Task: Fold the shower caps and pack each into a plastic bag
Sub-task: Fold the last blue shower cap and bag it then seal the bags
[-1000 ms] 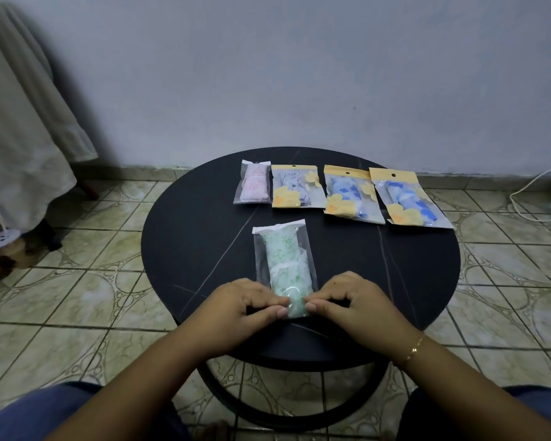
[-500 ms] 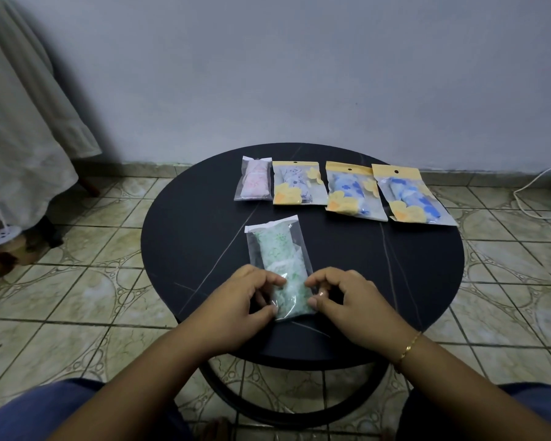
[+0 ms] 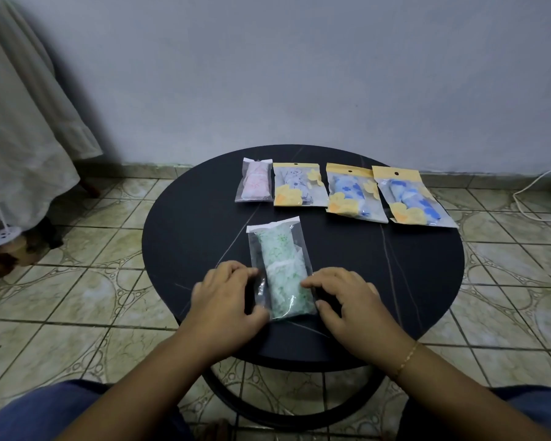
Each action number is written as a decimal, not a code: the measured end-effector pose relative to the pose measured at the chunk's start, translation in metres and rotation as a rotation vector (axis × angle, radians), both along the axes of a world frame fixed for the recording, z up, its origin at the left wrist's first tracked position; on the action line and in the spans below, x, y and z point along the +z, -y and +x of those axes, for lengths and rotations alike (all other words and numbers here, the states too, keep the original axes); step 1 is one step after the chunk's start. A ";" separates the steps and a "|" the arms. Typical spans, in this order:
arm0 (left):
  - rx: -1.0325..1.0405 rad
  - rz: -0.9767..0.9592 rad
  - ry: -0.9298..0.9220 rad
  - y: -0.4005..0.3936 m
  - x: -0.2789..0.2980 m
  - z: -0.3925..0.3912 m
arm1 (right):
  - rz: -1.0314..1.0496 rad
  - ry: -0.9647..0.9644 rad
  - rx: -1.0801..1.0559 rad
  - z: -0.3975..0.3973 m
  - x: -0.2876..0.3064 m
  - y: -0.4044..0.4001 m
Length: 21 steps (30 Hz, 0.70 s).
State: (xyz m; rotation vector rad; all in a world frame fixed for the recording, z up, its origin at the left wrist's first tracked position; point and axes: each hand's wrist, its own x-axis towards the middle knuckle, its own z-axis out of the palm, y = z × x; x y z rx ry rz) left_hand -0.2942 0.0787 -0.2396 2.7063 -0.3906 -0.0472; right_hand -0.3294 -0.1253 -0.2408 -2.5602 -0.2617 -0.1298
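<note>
Item: green cap (image 3: pixel 283 281), folded, already inside its clear bag (image 3: pixel 275 246). The bag lies flat on the table (image 3: pixel 188 237), lengthwise away from me, its near end between my two hands.

Step in hand, as I judge it: finishing this pack — settling the cap and flattening the near end. The white flap at the far end looks closed, though I cannot be sure it is sealed.

Left hand (image 3: pixel 226 297): at the bag's left edge, fingers curled over the edge, thumb at the near corner — it seems to pinch the plastic lightly.

Right hand (image 3: pixel 347 300): at the bag's right edge, fingertips touching the side, thumb by the near corner; whether it truly grips or only presses I cannot tell.

Look of the item: pale green flower print, bunched into a soft roll, thicker toward my hands; the plastic is glossy and slack around it, likely slippery.

Next move, by my guess: lift it and set it beyond my hands.

Beyond: four packed bags (image 3: pixel 352 192) in a row at the table's far side.
</note>
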 end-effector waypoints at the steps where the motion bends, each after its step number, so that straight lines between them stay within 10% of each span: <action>1: 0.046 0.051 0.010 0.000 0.000 0.000 | -0.013 0.010 -0.005 -0.001 -0.001 0.000; 6: 0.149 -0.021 -0.013 0.002 0.002 0.003 | -0.061 0.017 -0.005 -0.001 -0.001 -0.006; 14: 0.101 -0.684 0.016 0.007 0.011 -0.008 | 0.136 -0.051 -0.025 0.006 0.004 -0.019; 21: -0.047 -0.235 0.328 0.009 0.003 -0.013 | 0.569 -0.297 -0.073 0.029 0.010 -0.032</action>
